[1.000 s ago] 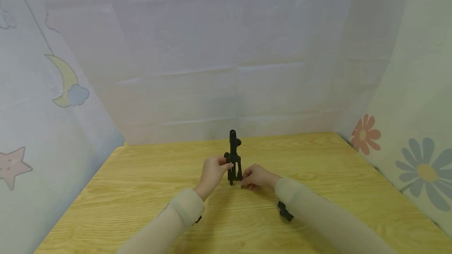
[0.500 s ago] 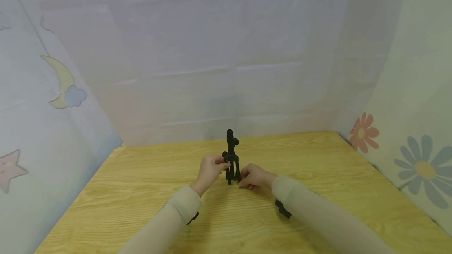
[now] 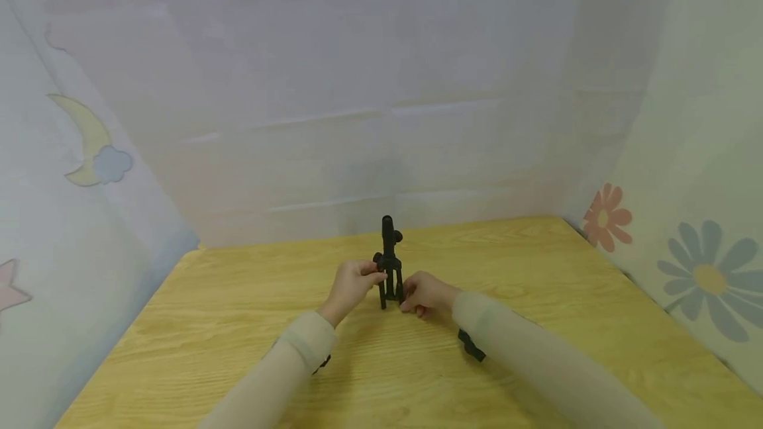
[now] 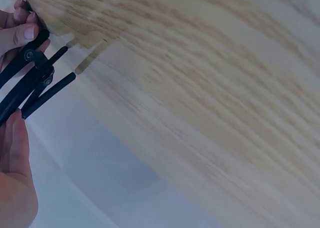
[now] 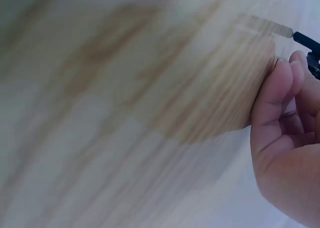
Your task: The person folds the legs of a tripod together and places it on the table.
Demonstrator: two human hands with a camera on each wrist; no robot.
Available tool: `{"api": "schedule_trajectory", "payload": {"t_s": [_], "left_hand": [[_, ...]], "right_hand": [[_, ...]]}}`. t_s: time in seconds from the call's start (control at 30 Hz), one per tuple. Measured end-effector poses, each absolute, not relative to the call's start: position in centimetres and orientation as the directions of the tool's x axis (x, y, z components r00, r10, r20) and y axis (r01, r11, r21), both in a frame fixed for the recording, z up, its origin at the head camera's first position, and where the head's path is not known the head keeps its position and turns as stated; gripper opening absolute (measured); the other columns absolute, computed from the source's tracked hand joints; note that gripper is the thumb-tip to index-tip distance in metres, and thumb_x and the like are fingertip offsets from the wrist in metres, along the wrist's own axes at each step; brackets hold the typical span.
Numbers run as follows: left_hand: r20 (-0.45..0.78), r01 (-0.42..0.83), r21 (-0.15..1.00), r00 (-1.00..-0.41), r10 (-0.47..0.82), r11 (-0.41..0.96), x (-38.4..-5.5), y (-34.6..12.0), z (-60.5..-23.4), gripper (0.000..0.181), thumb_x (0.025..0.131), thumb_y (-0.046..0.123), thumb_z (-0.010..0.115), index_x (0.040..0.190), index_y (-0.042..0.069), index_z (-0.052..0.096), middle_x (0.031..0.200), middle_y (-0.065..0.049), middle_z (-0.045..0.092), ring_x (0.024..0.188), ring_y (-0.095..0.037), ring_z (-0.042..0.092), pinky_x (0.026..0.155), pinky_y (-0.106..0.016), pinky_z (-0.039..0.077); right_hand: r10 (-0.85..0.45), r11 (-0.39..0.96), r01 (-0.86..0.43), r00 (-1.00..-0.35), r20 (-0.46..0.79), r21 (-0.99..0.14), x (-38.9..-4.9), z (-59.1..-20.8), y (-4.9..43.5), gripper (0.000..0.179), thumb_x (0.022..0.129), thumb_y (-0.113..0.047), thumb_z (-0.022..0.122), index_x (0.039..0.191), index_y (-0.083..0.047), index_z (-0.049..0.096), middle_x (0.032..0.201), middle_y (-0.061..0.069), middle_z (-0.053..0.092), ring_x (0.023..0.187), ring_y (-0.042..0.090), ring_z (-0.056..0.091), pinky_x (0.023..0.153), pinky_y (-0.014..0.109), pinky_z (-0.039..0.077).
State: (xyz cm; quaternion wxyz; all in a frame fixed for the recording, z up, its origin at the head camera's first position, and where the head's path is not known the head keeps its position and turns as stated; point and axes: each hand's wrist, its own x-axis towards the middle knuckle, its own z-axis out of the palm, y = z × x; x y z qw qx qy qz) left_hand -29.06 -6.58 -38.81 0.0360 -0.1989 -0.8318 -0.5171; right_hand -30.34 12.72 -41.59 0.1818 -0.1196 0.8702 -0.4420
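A small black tripod [image 3: 389, 250] stands upright near the middle of the table, its legs pointing down. My left hand [image 3: 350, 286] grips it just below the collar with thumb and fingers. At the lower right, my right hand [image 3: 426, 293] pinches the foot of one leg. In the left wrist view, my left hand [image 4: 15, 183] and the right hand [image 4: 17, 35] flank the tripod legs [image 4: 47, 95]. My right hand [image 5: 285, 143] has curled fingers in the right wrist view, where one leg end [image 5: 305, 40] pokes out beyond them; the pinch itself is hidden.
A wood-grain table [image 3: 238, 330] spreads around the tripod. Behind it hangs a pale cloth backdrop [image 3: 334, 118], with printed side walls bearing a moon [image 3: 89, 138] and flowers [image 3: 709, 280]. Black straps [image 3: 472, 346] show under the sleeves.
The head view has shifted slightly right. Both hands keep their hold on the tripod, whose legs look a little turned, with the front one now standing apart at the left.
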Motion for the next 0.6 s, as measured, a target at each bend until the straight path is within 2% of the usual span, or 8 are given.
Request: {"api": "schedule_trajectory", "payload": {"t_s": [0.23,0.6], "left_hand": [[0.267,0.368,0.854,-0.917,0.296,0.369,-29.5,-6.8,-39.1,0.016,0.091,0.006,0.068,0.100,-0.007,0.072,0.098,-0.020,0.071,0.085,-0.027,0.069,0.070,-0.033,0.057],[0.253,0.361,0.844,-0.920,0.299,0.396,-29.2,-6.6,-38.8,0.018,0.091,0.003,0.067,0.103,-0.009,0.071,0.100,-0.022,0.070,0.086,-0.029,0.069,0.070,-0.033,0.057]], "right_hand": [[-0.335,0.547,0.092,-0.887,-0.318,-0.832,-31.1,-41.5,12.7,0.009,0.086,-0.001,0.072,0.079,-0.001,0.067,0.061,0.004,0.060,0.046,0.009,0.050,0.044,0.021,0.043],[-0.350,0.542,0.135,-0.861,-0.369,-0.830,-31.8,-41.7,12.4,0.004,0.086,-0.004,0.073,0.088,-0.001,0.071,0.065,0.004,0.063,0.049,0.009,0.054,0.044,0.021,0.042]]}}
